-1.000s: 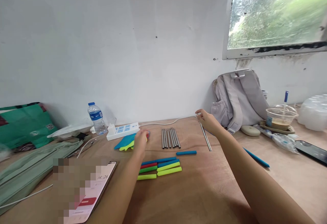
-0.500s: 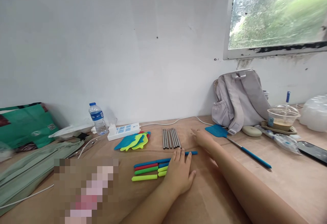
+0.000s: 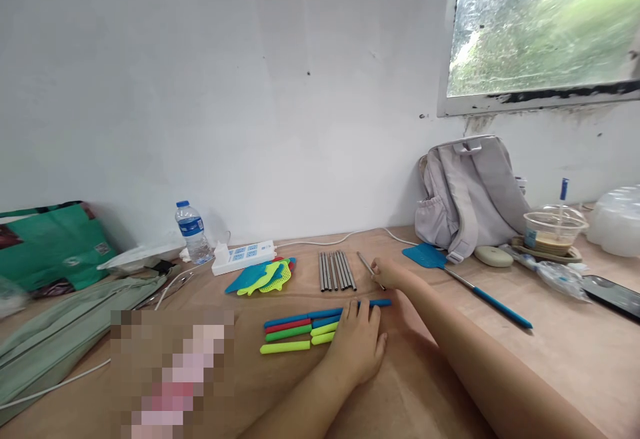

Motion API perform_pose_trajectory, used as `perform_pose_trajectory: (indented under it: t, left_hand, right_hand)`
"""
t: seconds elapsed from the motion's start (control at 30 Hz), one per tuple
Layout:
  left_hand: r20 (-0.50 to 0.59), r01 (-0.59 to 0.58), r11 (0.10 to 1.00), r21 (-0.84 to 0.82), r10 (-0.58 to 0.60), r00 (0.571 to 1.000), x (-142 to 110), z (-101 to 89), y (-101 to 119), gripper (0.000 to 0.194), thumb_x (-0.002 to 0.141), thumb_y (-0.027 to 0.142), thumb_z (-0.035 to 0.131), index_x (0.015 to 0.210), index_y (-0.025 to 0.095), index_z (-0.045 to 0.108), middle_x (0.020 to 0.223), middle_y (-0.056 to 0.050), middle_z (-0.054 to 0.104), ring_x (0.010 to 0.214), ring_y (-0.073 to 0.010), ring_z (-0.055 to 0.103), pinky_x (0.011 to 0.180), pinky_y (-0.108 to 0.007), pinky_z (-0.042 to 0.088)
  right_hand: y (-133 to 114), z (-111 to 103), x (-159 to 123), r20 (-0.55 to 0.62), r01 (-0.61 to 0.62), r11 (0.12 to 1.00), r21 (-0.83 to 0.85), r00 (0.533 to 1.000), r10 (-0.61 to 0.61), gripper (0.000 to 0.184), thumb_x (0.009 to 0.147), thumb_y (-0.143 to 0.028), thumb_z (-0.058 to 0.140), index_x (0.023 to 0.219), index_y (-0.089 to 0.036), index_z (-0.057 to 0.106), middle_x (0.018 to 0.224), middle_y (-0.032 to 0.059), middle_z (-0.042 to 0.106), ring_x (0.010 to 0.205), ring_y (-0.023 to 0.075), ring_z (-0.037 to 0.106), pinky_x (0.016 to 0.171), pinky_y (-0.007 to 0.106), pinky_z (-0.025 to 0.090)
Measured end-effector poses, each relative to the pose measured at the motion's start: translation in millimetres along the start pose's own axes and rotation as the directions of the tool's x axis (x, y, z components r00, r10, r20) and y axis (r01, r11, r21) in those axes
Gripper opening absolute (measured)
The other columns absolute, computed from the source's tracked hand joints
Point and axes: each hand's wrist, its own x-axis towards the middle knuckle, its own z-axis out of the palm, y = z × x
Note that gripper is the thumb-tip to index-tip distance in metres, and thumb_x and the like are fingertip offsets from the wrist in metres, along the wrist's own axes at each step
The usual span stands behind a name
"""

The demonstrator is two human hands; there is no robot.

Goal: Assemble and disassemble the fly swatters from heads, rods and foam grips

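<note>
My right hand [image 3: 391, 273] has its fingers closed around a thin metal tube [image 3: 365, 263] that slants on the table. To the left of it, several similar metal tubes [image 3: 336, 272] lie side by side in a row. My left hand [image 3: 357, 339] rests flat with fingers spread, its fingertips on a long blue handle [image 3: 325, 313]. Red [image 3: 287, 325], green [image 3: 289, 333] and yellow handles [image 3: 285, 347] lie next to it, some partly under the left hand. Behind them is a pile of blue, yellow and red fly-swatter heads [image 3: 265, 276].
On the right lies a blue fly swatter [image 3: 503, 307] near a grey backpack [image 3: 470, 192], a plastic cup [image 3: 553, 232] and a phone [image 3: 615, 295]. A power strip [image 3: 245, 256], a water bottle [image 3: 193, 232] and a green bag [image 3: 55, 249] stand along the left.
My right hand has drawn back slightly, and a separate metal tube now shows in its fingers. The left hand has shifted a little to the right with the long blue handle.
</note>
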Motion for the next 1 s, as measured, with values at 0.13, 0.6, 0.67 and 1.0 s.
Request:
perform_pose_trajectory:
  t: [0.13, 0.6, 0.67, 1.0]
  left_hand:
    - [-0.02, 0.013, 1.0, -0.001, -0.013, 1.0, -0.6, 4.2, -0.6, 0.044, 0.087, 0.033, 0.034, 0.124, 0.012, 0.044, 0.133, -0.017, 0.04, 0.121, -0.0316, 0.037, 0.102, -0.047, 0.027]
    - [-0.052, -0.002, 0.999, 0.032, 0.004, 0.999, -1.1, 2.7, -0.9, 0.035, 0.086, 0.034, 0.036, 0.109, 0.013, 0.054, 0.119, -0.013, 0.049, 0.111, -0.0301, 0.041, 0.099, -0.047, 0.029]
    - [-0.048, 0.002, 0.999, 0.032, 0.0, 0.999, -0.9, 2.0, -1.1, 0.035, 0.086, 0.034, 0.036, 0.109, 0.014, 0.054, 0.118, -0.013, 0.049, 0.112, -0.0302, 0.041, 0.099, -0.047, 0.029]
    - [-0.029, -0.029, 0.998, 0.062, 0.031, 0.999, -0.9, 0.3, -1.3, 0.04, 0.088, 0.034, 0.034, 0.115, 0.011, 0.051, 0.127, -0.014, 0.047, 0.117, -0.0302, 0.04, 0.102, -0.047, 0.026]
  right_hand:
    - [-11.5, 16.2, 2.1, -0.156, 0.104, 0.994, 0.045, 0.983, -0.096, 0.023, 0.087, -0.025, 0.049, 0.104, -0.012, 0.056, 0.101, 0.0081, 0.06, 0.091, 0.0179, 0.057, 0.081, 0.036, 0.045]
    - [-25.4, 34.8, 1.2, -0.249, 0.326, 0.938, 0.119, 0.924, -0.29, 0.03, 0.086, -0.016, 0.036, 0.099, -0.012, 0.062, 0.099, 0.0104, 0.064, 0.094, 0.0171, 0.056, 0.081, 0.024, 0.037]
    - [-26.0, 32.6, -0.8, -0.26, 0.316, 0.941, 0.119, 0.925, -0.278, 0.03, 0.086, -0.018, 0.036, 0.102, -0.012, 0.062, 0.101, 0.0105, 0.064, 0.095, 0.0173, 0.056, 0.082, 0.024, 0.038]
    - [24.2, -34.8, -2.3, -0.365, -0.126, 0.99, 0.062, 0.921, 0.14, 0.025, 0.077, -0.021, 0.052, 0.099, -0.019, 0.063, 0.109, 0.0116, 0.06, 0.106, 0.0276, 0.051, 0.087, 0.038, 0.036]
